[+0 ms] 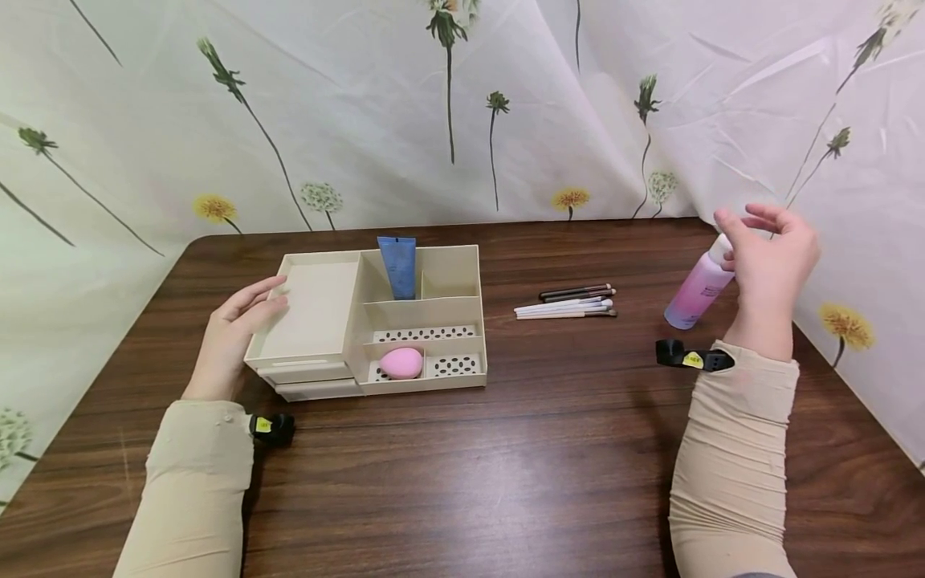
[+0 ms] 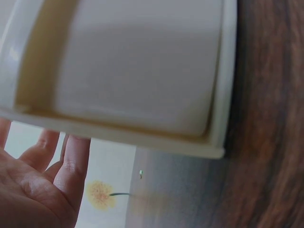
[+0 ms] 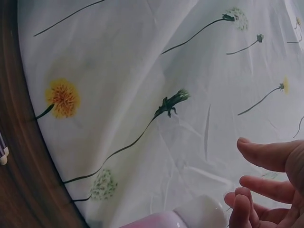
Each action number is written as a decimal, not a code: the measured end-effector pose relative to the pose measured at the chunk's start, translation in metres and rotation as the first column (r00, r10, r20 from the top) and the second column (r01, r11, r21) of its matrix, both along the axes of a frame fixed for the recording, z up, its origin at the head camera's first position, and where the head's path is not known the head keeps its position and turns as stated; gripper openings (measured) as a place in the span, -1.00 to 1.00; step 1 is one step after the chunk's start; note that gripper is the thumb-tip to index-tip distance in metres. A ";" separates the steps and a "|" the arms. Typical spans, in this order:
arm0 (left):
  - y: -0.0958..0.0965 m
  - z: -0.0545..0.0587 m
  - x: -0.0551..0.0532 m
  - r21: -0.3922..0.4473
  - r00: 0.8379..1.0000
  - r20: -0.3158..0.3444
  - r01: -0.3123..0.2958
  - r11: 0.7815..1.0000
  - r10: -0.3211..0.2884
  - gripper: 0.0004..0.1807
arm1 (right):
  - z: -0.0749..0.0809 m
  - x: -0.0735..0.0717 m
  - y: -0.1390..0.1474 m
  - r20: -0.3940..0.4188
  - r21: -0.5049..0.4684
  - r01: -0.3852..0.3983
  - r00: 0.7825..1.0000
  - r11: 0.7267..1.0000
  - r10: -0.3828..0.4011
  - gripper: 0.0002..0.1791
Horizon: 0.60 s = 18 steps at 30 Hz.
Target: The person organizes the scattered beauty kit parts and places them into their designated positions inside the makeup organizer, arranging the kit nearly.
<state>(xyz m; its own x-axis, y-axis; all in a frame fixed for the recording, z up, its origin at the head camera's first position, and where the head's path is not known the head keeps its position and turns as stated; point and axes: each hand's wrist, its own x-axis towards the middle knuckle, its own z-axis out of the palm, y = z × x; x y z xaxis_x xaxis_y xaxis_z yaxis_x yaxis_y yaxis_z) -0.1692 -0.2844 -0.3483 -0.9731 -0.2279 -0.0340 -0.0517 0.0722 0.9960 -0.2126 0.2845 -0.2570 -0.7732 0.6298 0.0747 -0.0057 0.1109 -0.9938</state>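
In the head view a cream desktop organizer [image 1: 313, 309] stands on the table, and my left hand [image 1: 234, 333] rests its fingertips against its left side. The left wrist view shows the organizer's raised rim [image 2: 142, 135] and the fingers of the left hand [image 2: 42, 185] beyond it. A blue tube [image 1: 399, 269] stands in a rear compartment; a pink makeup sponge [image 1: 401, 364] lies in a front one. My right hand [image 1: 776, 253] is at the white cap of a pink-and-purple bottle [image 1: 695, 293], thumb apart from the fingers. Contact with the cap [image 3: 204, 211] is unclear.
Several makeup brushes [image 1: 571, 305], dark and white-handled, lie between the organizer and the bottle. The brown wooden table [image 1: 499, 482] meets a white floral cloth [image 1: 405, 104] at its back edge. Two drawer fronts [image 1: 311, 384] are at the organizer's lower left.
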 end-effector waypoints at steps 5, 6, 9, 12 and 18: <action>0.001 0.000 0.001 0.013 1.000 -0.009 0.007 1.000 -0.007 -0.51 | -0.007 -0.005 0.006 0.083 0.018 -0.022 0.996 1.000 0.021 -0.59; 0.001 0.000 0.001 0.011 1.000 -0.006 0.006 1.000 -0.006 -0.50 | -0.008 -0.006 0.006 0.097 0.024 -0.022 0.995 0.999 0.019 -0.59; 0.001 -0.001 0.001 0.009 1.000 0.005 0.005 1.000 -0.005 -0.49 | -0.012 -0.010 0.007 0.123 0.030 -0.015 0.992 0.999 0.011 -0.58; 0.001 -0.001 0.000 0.007 1.000 0.011 0.006 1.000 -0.006 -0.49 | -0.015 -0.014 0.006 0.149 0.059 -0.004 0.989 0.998 -0.005 -0.52; 0.000 0.000 0.000 -0.002 1.000 0.013 0.004 1.000 -0.004 -0.50 | -0.019 -0.019 0.003 0.173 0.074 -0.016 0.985 0.997 0.003 -0.36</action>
